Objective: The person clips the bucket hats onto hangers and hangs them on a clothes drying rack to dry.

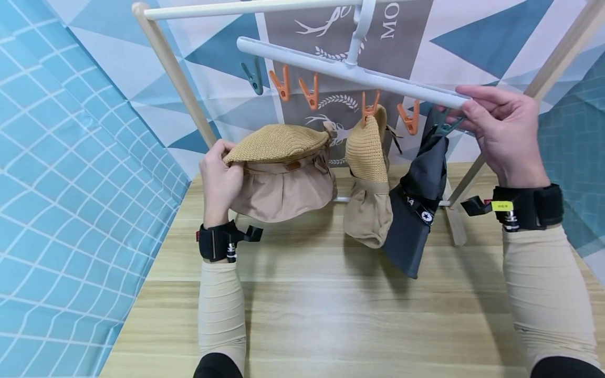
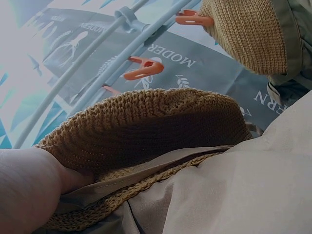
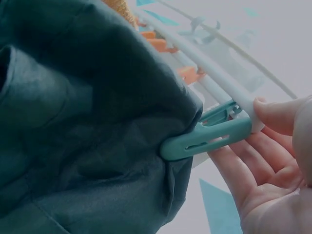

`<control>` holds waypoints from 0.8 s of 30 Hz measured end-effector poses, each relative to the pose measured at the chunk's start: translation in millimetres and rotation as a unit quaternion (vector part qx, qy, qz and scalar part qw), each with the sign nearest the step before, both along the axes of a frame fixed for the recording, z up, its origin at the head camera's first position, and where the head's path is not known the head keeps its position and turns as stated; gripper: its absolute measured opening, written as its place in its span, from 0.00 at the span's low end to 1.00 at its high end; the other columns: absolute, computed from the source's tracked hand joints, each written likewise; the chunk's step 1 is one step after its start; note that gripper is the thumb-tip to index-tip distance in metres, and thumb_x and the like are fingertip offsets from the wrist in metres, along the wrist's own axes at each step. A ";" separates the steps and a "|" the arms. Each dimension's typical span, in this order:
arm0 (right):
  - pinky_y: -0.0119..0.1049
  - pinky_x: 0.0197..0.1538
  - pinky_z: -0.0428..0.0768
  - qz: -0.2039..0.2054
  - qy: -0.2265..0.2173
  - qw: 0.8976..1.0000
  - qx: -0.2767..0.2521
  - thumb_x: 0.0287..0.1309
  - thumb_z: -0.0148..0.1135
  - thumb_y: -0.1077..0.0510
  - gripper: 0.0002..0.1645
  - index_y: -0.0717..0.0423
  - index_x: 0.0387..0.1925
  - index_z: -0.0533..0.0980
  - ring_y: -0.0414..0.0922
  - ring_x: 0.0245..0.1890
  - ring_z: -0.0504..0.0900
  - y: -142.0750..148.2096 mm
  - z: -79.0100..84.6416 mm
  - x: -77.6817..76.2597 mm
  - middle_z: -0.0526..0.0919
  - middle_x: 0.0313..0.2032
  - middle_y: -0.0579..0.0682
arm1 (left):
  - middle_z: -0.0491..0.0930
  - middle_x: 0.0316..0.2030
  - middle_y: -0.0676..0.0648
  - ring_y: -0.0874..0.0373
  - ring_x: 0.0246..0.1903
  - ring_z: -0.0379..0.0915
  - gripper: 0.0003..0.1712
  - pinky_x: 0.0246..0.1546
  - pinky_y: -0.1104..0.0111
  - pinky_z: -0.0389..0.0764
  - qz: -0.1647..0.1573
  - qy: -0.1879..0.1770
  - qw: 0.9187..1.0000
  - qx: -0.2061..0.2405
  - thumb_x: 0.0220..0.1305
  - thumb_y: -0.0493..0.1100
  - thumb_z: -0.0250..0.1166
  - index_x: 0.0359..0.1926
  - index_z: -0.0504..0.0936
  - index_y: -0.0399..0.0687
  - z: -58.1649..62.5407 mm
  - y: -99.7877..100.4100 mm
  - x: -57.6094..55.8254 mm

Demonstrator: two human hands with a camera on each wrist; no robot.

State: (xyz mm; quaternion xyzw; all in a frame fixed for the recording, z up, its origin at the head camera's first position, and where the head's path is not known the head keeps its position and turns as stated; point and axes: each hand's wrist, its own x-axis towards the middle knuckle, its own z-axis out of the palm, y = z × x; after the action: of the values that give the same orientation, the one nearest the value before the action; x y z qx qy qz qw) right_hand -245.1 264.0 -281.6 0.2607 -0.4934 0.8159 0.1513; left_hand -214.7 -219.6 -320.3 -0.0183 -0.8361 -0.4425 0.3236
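Observation:
My left hand pinches the left edge of a sun hat with a tan woven top and a beige cloth part below. In the left wrist view the hat's dark hollow faces the camera, and my thumb reaches inside its edge. My right hand grips the right end of a white clip hanger, which slants down to the right. Close under those fingers, a green clip bites a dark cloth hat. Left of it, a second woven-and-cloth hat hangs from an orange clip.
Several other clips hang along the hanger without a hat, among them a green clip at the left end. A rack with a white top rail and wooden legs stands on the wooden table. Patterned cloth backs it.

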 end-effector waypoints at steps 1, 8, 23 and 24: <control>0.40 0.50 0.91 0.001 -0.001 1.000 -0.010 0.72 0.62 0.80 0.19 0.86 0.61 0.80 0.55 0.40 0.99 1.2 1.5 1.4 0.95 0.47 0.67 | 0.89 0.41 0.33 0.56 0.34 0.74 0.15 0.41 0.69 0.69 0.001 0.000 1.000 0.000 0.66 0.23 0.56 0.46 0.87 0.31 -0.4 -0.2 -0.3; 0.36 0.47 0.90 -0.075 0.023 0.997 0.011 0.70 0.67 0.78 0.20 0.87 0.60 0.80 0.50 0.36 0.98 11.4 11.5 14.2 0.97 0.43 0.63 | 0.89 0.41 0.33 0.58 0.33 0.73 0.15 0.40 0.69 0.69 0.001 0.006 1.000 -0.002 0.65 0.23 0.55 0.45 0.87 0.31 -1.3 -0.4 -0.1; 0.36 0.49 0.90 -0.156 0.045 0.987 0.007 0.71 0.70 0.73 0.20 0.87 0.56 0.80 0.48 0.36 0.98 29.9 11.8 26.4 0.97 0.44 0.63 | 0.88 0.39 0.34 0.64 0.30 0.70 0.13 0.38 0.69 0.68 0.000 0.011 1.000 0.000 0.69 0.25 0.56 0.46 0.87 0.32 -1.3 0.1 0.8; 0.36 0.49 0.91 -0.163 0.048 0.985 0.008 0.70 0.71 0.73 0.20 0.88 0.56 0.80 0.48 0.36 0.98 30.5 10.7 26.5 0.97 0.43 0.63 | 0.88 0.39 0.34 0.64 0.30 0.70 0.14 0.38 0.69 0.68 0.000 0.011 1.000 0.000 0.68 0.24 0.56 0.46 0.87 0.32 -1.1 0.2 0.7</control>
State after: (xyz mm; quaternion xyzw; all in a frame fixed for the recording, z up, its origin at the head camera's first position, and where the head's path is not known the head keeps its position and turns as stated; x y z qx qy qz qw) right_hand -218.7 294.6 -270.9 0.2174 -0.5278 0.7629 0.3036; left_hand -214.1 -219.4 -321.4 -0.0233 -0.8325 -0.4422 0.3329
